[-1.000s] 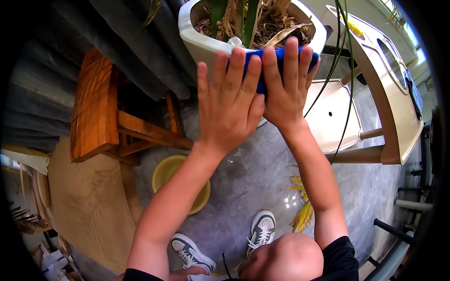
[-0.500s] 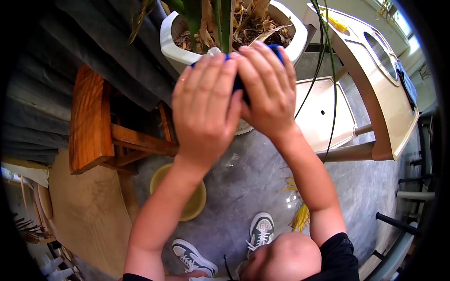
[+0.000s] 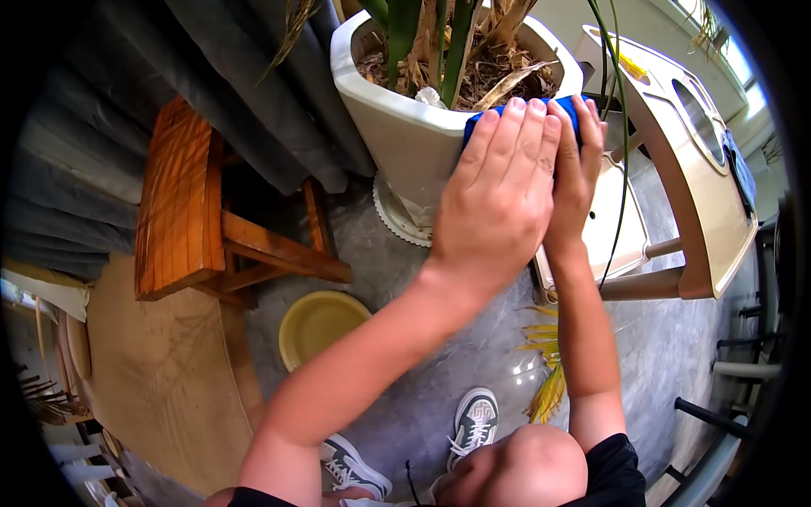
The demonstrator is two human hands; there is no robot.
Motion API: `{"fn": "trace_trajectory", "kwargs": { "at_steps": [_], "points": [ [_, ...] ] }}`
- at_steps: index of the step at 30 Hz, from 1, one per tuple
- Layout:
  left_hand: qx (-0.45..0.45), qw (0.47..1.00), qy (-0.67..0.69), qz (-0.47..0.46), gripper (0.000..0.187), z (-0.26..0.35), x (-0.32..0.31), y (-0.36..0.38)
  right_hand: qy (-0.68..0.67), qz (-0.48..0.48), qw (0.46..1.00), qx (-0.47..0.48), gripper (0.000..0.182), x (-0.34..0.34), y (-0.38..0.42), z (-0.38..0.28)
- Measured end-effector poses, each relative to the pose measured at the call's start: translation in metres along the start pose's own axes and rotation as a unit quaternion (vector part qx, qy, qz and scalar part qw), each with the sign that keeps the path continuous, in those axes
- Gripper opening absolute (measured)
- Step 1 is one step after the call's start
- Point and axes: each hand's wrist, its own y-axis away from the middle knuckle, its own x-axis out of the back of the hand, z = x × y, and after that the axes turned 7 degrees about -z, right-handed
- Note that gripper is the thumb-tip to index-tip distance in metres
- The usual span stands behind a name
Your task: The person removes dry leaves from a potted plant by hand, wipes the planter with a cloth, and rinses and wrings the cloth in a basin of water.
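A blue cloth (image 3: 475,127) lies against the rim of a white, angular plant pot (image 3: 384,127), at its near right corner. My left hand (image 3: 498,182) presses the cloth to the pot, fingers straight and close together. Beside it, touching, my right hand (image 3: 574,169) is turned more on edge and holds the cloth's right part over the rim. Both palms and most of the cloth are hidden. Green stalks (image 3: 460,51) and dry brown mulch (image 3: 532,76) fill the pot, with a crumpled whitish piece (image 3: 429,97) near the front rim.
An orange-brown wooden stool (image 3: 182,203) stands left, before grey curtains (image 3: 253,93). A yellow-green basin (image 3: 317,317) sits on the grey floor. Right of the pot is a beige plastic stand (image 3: 667,169) with a lower shelf. Long thin leaves hang beside my right hand. A yellowed frond (image 3: 549,393) lies on the floor.
Both hands have slid right along the pot's rim with the blue cloth. My right hand has turned more on edge, against my left. The view has shifted, showing more of the pot's front.
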Motion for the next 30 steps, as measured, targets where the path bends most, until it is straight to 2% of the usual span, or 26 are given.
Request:
{"fn": "trace_trajectory", "kwargs": {
  "at_steps": [2,8,10,11,12,13,18,25,30],
  "points": [
    [0.004,1.0,0.028,-0.01,0.058,-0.005,0.007,0.009,0.007,0.009,1.0,-0.007,0.045,-0.007,0.006,-0.011],
    [0.061,0.998,-0.01,-0.031,0.058,-0.043,0.029,0.052,0.091,-0.054,0.993,0.046,0.049,-0.026,0.004,-0.072],
    [0.125,0.991,0.027,-0.024,0.059,-0.06,0.024,0.069,0.102,-0.095,0.986,0.094,0.053,-0.035,0.002,-0.091],
    [0.123,0.992,0.031,-0.023,0.059,-0.071,0.02,0.075,0.159,-0.096,0.976,0.111,0.056,-0.046,0.003,-0.099],
    [0.129,0.986,0.092,-0.051,0.062,-0.082,0.017,0.076,0.192,-0.083,0.97,0.125,0.058,-0.054,0.003,-0.103],
    [0.136,0.976,0.151,-0.078,0.066,-0.089,0.015,0.077,0.215,-0.076,0.965,0.128,0.058,-0.06,0.005,-0.101],
    [0.127,0.974,0.179,-0.061,0.073,-0.085,0.005,0.079,0.267,-0.058,0.95,0.153,0.06,-0.059,0.007,-0.084],
    [0.055,0.986,0.159,-0.001,0.082,-0.043,-0.019,0.073,0.158,-0.026,0.981,0.105,0.055,-0.035,0.027,-0.035],
    [0.083,0.979,0.185,-0.011,0.08,-0.017,-0.045,0.092,0.137,-0.05,0.985,0.095,0.056,-0.039,0.058,-0.018]
  ]
}}
